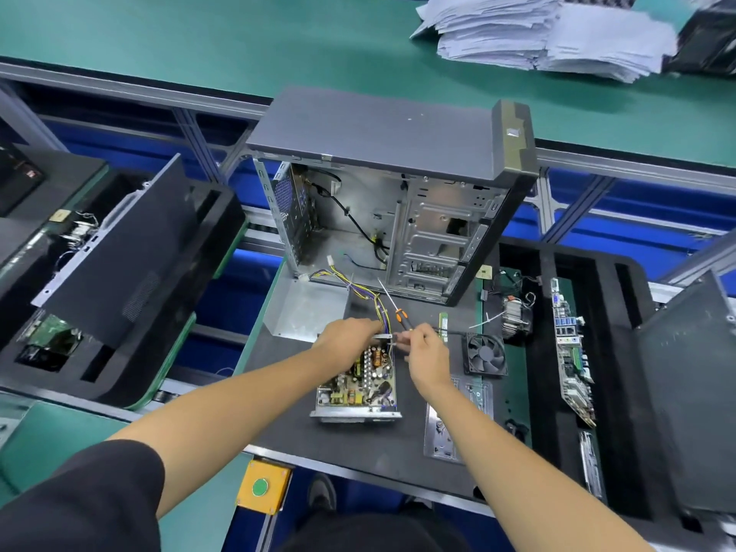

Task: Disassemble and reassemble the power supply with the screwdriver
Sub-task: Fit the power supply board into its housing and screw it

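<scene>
The power supply (356, 386) sits open on the dark work mat (286, 416), lid off, its circuit board bare. Left hand (348, 340) curls over the far end by the wire bundle (378, 308); whether it grips anything, I cannot tell. Right hand (424, 350) pinches something thin at that same corner, and the screwdriver (392, 302) lies just beyond, apparently not held. That metal shell looks stiff and fairly weighty, so hold it by the side walls, I'd say, never the fragile components. The wires are floppy and will drag. Room's tight: the cover (306, 308) sits left behind, the fan (485, 354) close on the right, and the computer case (398, 193) stands behind. The mat's near edge isn't far off.
</scene>
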Motion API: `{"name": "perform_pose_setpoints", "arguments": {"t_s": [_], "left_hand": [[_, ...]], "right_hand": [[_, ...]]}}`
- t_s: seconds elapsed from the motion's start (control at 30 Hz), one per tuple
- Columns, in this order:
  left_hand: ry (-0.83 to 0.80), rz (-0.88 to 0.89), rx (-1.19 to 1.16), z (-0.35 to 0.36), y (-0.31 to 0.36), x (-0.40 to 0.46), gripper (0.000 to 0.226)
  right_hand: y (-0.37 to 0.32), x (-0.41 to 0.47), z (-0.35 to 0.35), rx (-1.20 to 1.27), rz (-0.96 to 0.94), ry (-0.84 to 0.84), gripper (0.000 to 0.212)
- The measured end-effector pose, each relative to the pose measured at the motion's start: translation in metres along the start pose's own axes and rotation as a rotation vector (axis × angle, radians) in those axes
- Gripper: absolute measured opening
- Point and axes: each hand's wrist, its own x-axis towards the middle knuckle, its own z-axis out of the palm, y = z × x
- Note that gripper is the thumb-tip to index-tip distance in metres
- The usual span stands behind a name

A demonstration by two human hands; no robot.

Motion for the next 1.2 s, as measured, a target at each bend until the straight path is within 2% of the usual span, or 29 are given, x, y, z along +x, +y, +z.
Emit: {"name": "perform_pose_setpoints", "arguments": {"t_s": [0.1,0.27,0.33,0.4,0.43,0.5,0.57,0.6,0.63,0.73,0.77,0.83,0.9,1.03,1.13,1.2], "left_hand": [[-0.002,0.029,-0.034,0.001,-0.003,-0.001,0.018],[0.014,0.000,-0.202,0.001,-0.003,-0.001,0.014],[0.108,-0.006,-0.210,-0.004,-0.006,-0.004,0.018],[0.324,-0.057,-0.226,-0.010,-0.011,-0.009,0.017],[0.468,-0.143,-0.238,-0.014,-0.016,-0.011,0.015],[0.687,-0.478,-0.221,-0.022,-0.031,-0.013,0.015],[0.700,-0.880,-0.244,-0.031,-0.052,-0.012,0.042],[0.668,-1.015,-0.295,-0.035,-0.064,-0.014,0.053],[0.622,-1.078,-0.362,-0.038,-0.078,-0.016,0.059],[0.345,-1.000,-0.608,-0.037,-0.113,-0.019,0.053],[0.248,-0.957,-0.648,-0.034,-0.121,-0.022,0.047],[0.160,-0.860,-0.601,-0.026,-0.131,-0.029,0.031],[0.176,-0.776,-0.554,-0.023,-0.134,-0.034,0.025],[0.286,-0.707,-0.543,-0.021,-0.130,-0.041,0.026],[0.376,-0.629,-0.437,-0.020,-0.125,-0.046,0.021],[0.377,-0.608,-0.440,-0.017,-0.125,-0.046,0.025]], "right_hand": [[-0.006,0.003,-0.005,0.125,0.065,-0.055,0.029],[-0.009,0.009,-0.010,0.011,0.025,-0.149,0.027],[-0.010,0.009,-0.010,-0.039,-0.031,-0.140,0.025],[-0.013,0.011,-0.009,-0.123,-0.121,-0.121,0.020],[-0.015,0.013,-0.006,-0.158,-0.156,-0.121,0.017],[-0.024,0.017,0.003,-0.204,-0.202,-0.142,0.010],[-0.032,0.022,0.014,-0.239,-0.227,-0.171,0.013],[-0.037,0.026,0.021,-0.261,-0.244,-0.178,0.017],[-0.041,0.031,0.027,-0.293,-0.266,-0.184,0.018],[-0.051,0.047,0.043,-0.483,-0.322,-0.245,0.011],[-0.053,0.052,0.048,-0.547,-0.321,-0.281,0.011],[-0.059,0.058,0.054,-0.629,-0.285,-0.335,0.008],[-0.058,0.060,0.058,-0.627,-0.266,-0.310,0.011],[-0.046,0.055,0.065,-0.458,-0.298,-0.127,0.018],[-0.037,0.050,0.069,-0.368,-0.372,-0.033,0.016],[-0.033,0.047,0.070,-0.305,-0.422,0.005,0.011]]}}
